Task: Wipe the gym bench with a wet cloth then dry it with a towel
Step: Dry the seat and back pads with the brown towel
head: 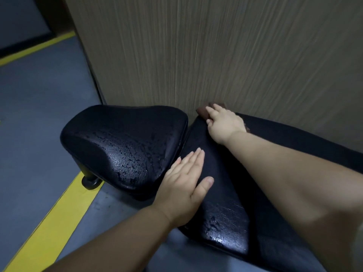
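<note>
A black padded gym bench lies below me, its seat pad (125, 140) at the left and its long back pad (225, 203) running to the lower right; both show wet, cracked patches. My left hand (186, 185) lies flat with straight fingers on the near edge of the back pad, beside the gap between the pads. My right hand (224, 122) presses a brown cloth (203, 112) onto the far end of the back pad, next to the wall; its fingers curl over the cloth, which is mostly hidden under the hand.
A wood-grain wall panel (216, 52) stands right behind the bench. Grey floor (35, 114) with yellow stripes (59, 213) lies at the left. A black bench foot (90, 181) rests on the stripe.
</note>
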Motion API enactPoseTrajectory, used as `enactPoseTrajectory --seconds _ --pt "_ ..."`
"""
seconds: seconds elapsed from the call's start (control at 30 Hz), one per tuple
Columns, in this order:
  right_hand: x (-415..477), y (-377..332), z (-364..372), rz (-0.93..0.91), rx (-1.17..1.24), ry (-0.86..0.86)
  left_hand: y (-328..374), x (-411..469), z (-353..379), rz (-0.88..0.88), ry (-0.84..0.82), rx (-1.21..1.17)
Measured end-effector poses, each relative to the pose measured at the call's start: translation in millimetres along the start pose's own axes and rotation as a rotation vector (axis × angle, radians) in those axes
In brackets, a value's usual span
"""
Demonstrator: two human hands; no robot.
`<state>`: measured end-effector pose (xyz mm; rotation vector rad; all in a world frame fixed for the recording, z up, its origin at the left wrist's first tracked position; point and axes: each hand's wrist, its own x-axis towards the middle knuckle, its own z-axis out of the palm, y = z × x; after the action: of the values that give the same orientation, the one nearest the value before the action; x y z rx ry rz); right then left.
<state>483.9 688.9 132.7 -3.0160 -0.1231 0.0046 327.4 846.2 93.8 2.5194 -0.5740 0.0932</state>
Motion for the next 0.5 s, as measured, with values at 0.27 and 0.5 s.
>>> enactPoseTrajectory --seconds 0.27,0.5 --pt "-89.1 -17.8 2.2 -0.224 0.017 -0.039 -1.9 -3.0 -2.3 -0.069 0.135 -0.27" --pt "-173.7 -22.8 -2.2 -0.376 0.056 -0.075 -2.2 -13.7 -11.5 -0.183 0.157 -0.428"
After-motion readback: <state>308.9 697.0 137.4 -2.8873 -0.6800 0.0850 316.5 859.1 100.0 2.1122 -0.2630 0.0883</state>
